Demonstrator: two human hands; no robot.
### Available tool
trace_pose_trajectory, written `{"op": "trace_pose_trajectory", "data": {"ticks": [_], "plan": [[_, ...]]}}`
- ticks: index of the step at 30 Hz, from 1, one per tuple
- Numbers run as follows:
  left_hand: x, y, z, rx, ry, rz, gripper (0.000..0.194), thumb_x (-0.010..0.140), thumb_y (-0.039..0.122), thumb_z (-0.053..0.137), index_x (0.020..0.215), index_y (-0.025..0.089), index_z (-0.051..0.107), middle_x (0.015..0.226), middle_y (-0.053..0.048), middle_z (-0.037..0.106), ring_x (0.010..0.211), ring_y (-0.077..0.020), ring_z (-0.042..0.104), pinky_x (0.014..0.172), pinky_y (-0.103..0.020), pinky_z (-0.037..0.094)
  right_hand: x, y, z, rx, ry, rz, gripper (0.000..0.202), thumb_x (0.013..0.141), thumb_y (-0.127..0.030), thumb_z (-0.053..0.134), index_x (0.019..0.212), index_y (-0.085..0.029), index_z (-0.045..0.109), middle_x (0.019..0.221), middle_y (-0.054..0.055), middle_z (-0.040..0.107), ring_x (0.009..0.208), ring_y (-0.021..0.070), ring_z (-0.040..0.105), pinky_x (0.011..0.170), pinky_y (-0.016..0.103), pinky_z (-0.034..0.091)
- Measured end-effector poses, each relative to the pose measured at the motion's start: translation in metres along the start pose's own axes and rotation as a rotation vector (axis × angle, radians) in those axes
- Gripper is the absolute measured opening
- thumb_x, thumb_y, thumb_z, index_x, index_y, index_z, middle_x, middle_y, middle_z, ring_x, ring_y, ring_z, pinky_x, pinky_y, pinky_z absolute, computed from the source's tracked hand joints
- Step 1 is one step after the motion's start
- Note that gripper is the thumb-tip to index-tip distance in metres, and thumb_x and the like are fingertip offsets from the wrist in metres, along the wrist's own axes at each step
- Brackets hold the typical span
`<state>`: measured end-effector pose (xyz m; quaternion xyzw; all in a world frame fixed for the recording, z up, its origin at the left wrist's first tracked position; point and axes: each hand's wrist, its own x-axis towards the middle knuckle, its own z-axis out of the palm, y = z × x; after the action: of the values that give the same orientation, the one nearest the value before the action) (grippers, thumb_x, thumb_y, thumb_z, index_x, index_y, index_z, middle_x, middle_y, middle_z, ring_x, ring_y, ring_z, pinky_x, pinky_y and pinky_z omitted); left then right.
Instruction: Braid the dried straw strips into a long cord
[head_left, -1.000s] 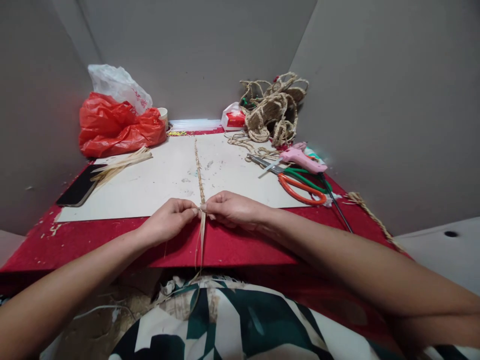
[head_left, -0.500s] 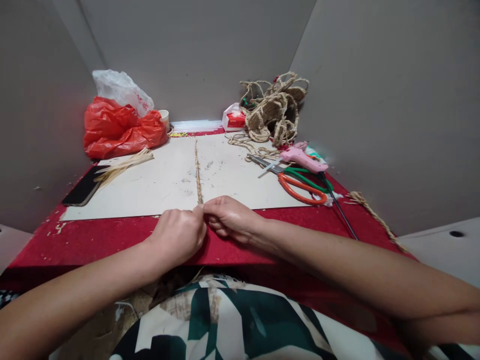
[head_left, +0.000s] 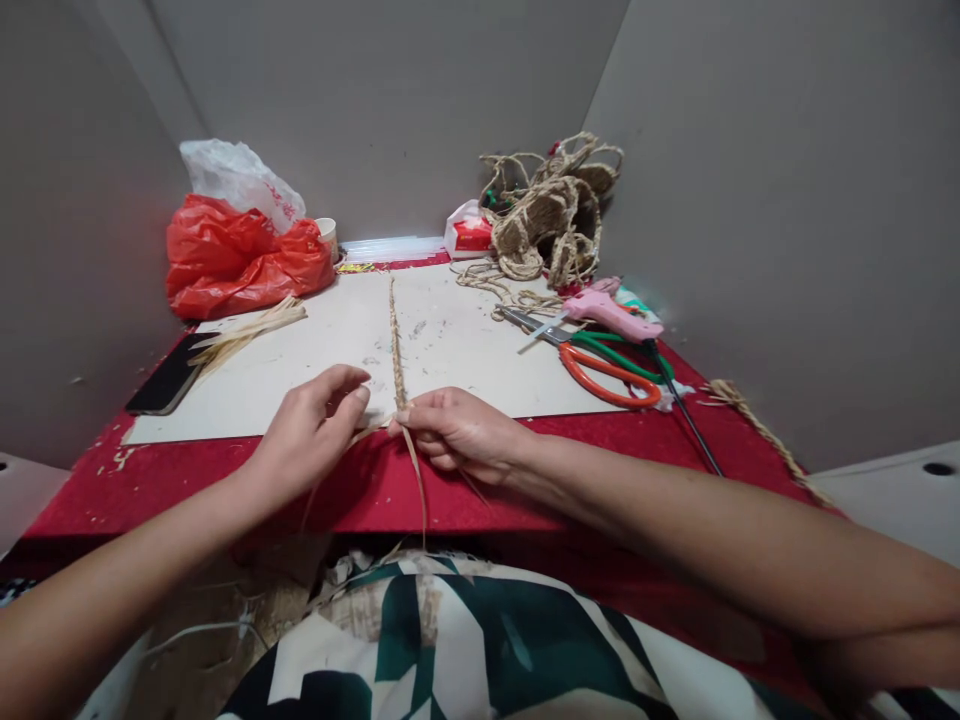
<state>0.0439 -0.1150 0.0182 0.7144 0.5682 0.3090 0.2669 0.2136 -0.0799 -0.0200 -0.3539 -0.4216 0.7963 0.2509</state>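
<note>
A narrow straw braid (head_left: 397, 345) runs lengthwise over the white board (head_left: 480, 345). My right hand (head_left: 465, 430) pinches its near end between thumb and forefinger. Loose straw strands (head_left: 417, 475) fan out from that end and hang toward the table's front edge. My left hand (head_left: 319, 420) is just left of the braid, fingers curled, thumb and forefinger slightly apart. One strand stretches from the braid into this hand and comes out below it; the exact grip is hidden.
Scissors (head_left: 611, 372) and a pink glue gun (head_left: 611, 312) lie at right, before a heap of braided straw rope (head_left: 551, 220). A straw bundle (head_left: 251, 330), a phone (head_left: 169, 378) and a red plastic bag (head_left: 240, 260) are at left. Grey panels stand around the red-covered table (head_left: 225, 485).
My left hand has moved left, away from the braid's end, drawing a strand sideways. Loose strands now show below the braid. The right hand keeps its pinch in place.
</note>
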Motion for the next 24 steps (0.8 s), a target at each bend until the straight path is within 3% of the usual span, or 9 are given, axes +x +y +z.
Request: {"op": "trace_pose_trajectory", "data": {"ticks": [2,4,6,8,11,14,19,22,24], "plan": [[0.014,-0.003,0.004,-0.316,-0.225,-0.204,0.024,0.085,0.033,0.042,0.080,0.015,0.056,0.073,-0.004,0.061,0.058,-0.0107,0.053,0.056,-0.024,0.042,0.001,0.000,0.000,-0.023,-0.016,-0.022,0.013,0.076,-0.022,0.056,0.069,-0.011,0.057,0.036,-0.011,0.025,0.034,0.0029,0.012,0.033,0.017,0.008],[0.022,-0.006,0.010,-0.513,-0.444,-0.342,0.027,0.084,0.037,0.044,0.070,0.015,0.052,0.056,0.003,0.048,0.041,-0.0056,0.036,0.041,-0.019,0.029,0.001,0.001,-0.001,-0.053,-0.024,-0.042,0.013,0.074,-0.023,0.057,0.067,-0.012,0.056,0.036,-0.011,0.026,0.033,0.0032,0.013,0.032,0.017,0.009],[0.024,-0.009,0.015,-0.572,-0.523,-0.387,0.029,0.083,0.039,0.047,0.066,0.016,0.051,0.047,0.008,0.031,0.037,-0.0038,0.019,0.037,-0.019,0.014,0.002,0.001,-0.004,-0.101,-0.028,-0.047,0.013,0.074,-0.025,0.056,0.069,-0.013,0.056,0.036,-0.011,0.027,0.033,0.0037,0.015,0.032,0.018,0.010],[0.023,-0.012,0.017,-0.544,-0.494,-0.370,0.029,0.082,0.038,0.051,0.066,0.015,0.054,0.045,0.009,0.026,0.038,-0.0038,0.014,0.038,-0.019,0.011,0.003,0.000,-0.008,-0.186,-0.030,-0.048,0.014,0.075,-0.027,0.055,0.071,-0.013,0.057,0.037,-0.011,0.028,0.032,0.0041,0.015,0.033,0.019,0.010],[0.024,-0.018,0.016,-0.461,-0.442,-0.278,0.027,0.080,0.035,0.054,0.067,0.012,0.062,0.048,0.005,0.045,0.040,-0.0036,0.027,0.044,-0.019,0.024,0.004,0.000,-0.015,-0.423,-0.034,-0.092,0.018,0.078,-0.029,0.053,0.073,-0.013,0.060,0.039,-0.010,0.029,0.033,0.0044,0.018,0.035,0.020,0.011],[0.027,-0.024,0.019,-0.420,-0.430,-0.192,0.026,0.079,0.032,0.055,0.068,0.011,0.067,0.063,-0.002,0.063,0.052,-0.0069,0.045,0.058,-0.021,0.037,0.005,-0.002,-0.019,-0.716,-0.007,-0.198,0.023,0.081,-0.028,0.050,0.073,-0.011,0.063,0.047,-0.005,0.040,0.042,0.0055,0.030,0.041,0.020,0.021],[0.033,-0.028,0.029,-0.409,-0.365,-0.155,0.026,0.076,0.033,0.056,0.068,0.011,0.067,0.061,-0.003,0.063,0.056,-0.0103,0.048,0.061,-0.024,0.039,-0.005,-0.011,-0.016,-1.060,0.021,-0.242,0.029,0.087,-0.028,0.042,0.074,-0.012,0.062,0.064,0.003,0.058,0.057,0.0112,0.046,0.055,0.023,0.034],[0.036,-0.029,0.034,-0.435,-0.347,-0.114,0.025,0.074,0.032,0.056,0.068,0.010,0.067,0.061,-0.002,0.062,0.057,-0.0107,0.049,0.060,-0.024,0.038,-0.022,-0.023,-0.011,-1.321,0.066,-0.263,0.029,0.088,-0.027,0.042,0.068,-0.015,0.059,0.066,0.005,0.060,0.058,0.0127,0.048,0.057,0.025,0.034],[0.038,-0.031,0.036,-0.456,-0.360,-0.113,0.025,0.073,0.032,0.056,0.067,0.010,0.067,0.060,-0.001,0.060,0.056,-0.0103,0.047,0.058,-0.024,0.037,-0.037,-0.037,-0.009,-1.442,0.029,-0.219,0.028,0.088,-0.027,0.043,0.067,-0.017,0.057,0.065,0.005,0.060,0.056,0.0125,0.047,0.056,0.025,0.033]]}}
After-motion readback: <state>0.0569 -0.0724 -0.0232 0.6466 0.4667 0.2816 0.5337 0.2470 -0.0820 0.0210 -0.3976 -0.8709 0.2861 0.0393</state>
